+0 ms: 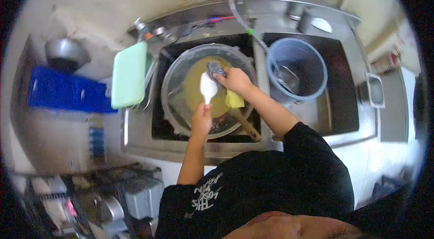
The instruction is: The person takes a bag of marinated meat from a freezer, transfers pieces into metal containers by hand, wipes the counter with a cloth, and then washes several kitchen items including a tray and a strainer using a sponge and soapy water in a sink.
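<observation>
My left hand (202, 118) grips the handle of a white rice paddle (208, 87), its broad end pointing away from me. Beside that end, my right hand (235, 79) holds a grey scouring pad (215, 69). Both hands are over a large round translucent tub (174, 69) in the left sink basin, with cloudy yellowish liquid (195, 96) in it. Below my right wrist is a yellow cloth or sponge (234, 99). A wooden utensil handle (249, 127) leans over the tub's near right rim. Whether the paddle and pad touch is unclear.
A blue-grey bucket (323, 72) holding a clear container (287, 79) stands in the right basin. A hose (237, 13) hangs between the basins. A pale green board or lid (129, 75) stands left, near a pump bottle (144, 28) and a blue crate (67, 89). A shelf with metal containers (140, 198) is lower left.
</observation>
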Tool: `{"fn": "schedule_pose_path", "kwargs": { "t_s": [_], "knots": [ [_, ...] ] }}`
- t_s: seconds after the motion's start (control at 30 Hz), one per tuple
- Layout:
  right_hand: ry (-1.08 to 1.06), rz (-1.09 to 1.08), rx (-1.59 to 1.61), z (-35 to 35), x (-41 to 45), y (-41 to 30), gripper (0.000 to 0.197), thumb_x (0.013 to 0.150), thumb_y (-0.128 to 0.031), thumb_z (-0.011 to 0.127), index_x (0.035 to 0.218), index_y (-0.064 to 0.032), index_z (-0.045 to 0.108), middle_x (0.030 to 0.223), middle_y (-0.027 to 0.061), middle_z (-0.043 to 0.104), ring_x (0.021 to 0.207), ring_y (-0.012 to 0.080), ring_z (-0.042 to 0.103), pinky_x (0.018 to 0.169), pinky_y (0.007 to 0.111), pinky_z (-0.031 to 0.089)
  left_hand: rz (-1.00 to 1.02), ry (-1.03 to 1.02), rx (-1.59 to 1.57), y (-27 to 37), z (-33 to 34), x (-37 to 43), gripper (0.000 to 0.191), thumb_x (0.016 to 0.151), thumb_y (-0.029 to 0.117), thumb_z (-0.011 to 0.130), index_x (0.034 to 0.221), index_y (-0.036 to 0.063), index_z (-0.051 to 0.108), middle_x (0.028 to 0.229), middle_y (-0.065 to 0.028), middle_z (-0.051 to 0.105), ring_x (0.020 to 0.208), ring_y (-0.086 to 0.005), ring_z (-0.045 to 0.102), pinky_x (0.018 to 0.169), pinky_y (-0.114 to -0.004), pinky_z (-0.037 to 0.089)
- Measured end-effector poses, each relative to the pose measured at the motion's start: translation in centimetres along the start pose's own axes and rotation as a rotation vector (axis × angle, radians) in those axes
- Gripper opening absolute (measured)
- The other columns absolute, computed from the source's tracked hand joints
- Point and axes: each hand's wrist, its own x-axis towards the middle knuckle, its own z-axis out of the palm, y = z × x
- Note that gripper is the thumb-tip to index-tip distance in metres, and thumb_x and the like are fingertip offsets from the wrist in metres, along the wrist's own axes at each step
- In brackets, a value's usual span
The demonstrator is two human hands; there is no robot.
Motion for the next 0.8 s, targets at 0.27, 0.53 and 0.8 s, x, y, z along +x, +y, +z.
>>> {"fn": "schedule_pose_path", "kwargs": {
  "t_s": [0.27, 0.53, 0.8],
  "knots": [
    [1.010, 0.507, -0.046, -27.9, -10.6, 21.5, 0.026, 0.082, -0.030, 0.056, 0.092, -0.0060, 0.062, 0.078, 0.0136, 0.060, 0.074, 0.0246, 0.058, 0.066, 0.035, 0.046, -0.195, -0.065, -0.290, -6.6, -1.6, -0.3, 0.029, 0.092, 0.026, 0.041, 0.102, 0.0032, 0.056, 0.063, 0.0021, 0.045, 0.056, -0.0065, 0.039, 0.048, -0.020, 0.030],
    [1.067, 0.847, -0.621, -47.4, -21.0, 42.1, 0.061, 0.074, -0.055, 0.054, 0.120, -0.0161, 0.047, 0.101, 0.0214, 0.059, 0.094, 0.0351, 0.057, 0.083, 0.044, 0.043, -0.333, 0.052, -0.288, -6.0, 0.6, -0.1, 0.023, 0.090, 0.020, 0.043, 0.100, 0.0018, 0.051, 0.070, -0.0021, 0.051, 0.057, -0.0102, 0.046, 0.051, -0.024, 0.037],
    [0.260, 0.052, -0.173, -19.3, 4.8, 24.3, 0.040, 0.078, -0.029, 0.059, 0.107, -0.0014, 0.056, 0.103, 0.0170, 0.060, 0.092, 0.0297, 0.059, 0.079, 0.036, 0.046, -0.457, 0.142, -0.420, -6.7, -2.2, 2.2, 0.015, 0.091, 0.019, 0.042, 0.095, 0.0057, 0.045, 0.068, -0.0025, 0.048, 0.050, -0.0105, 0.045, 0.047, -0.025, 0.038]
  ]
}}
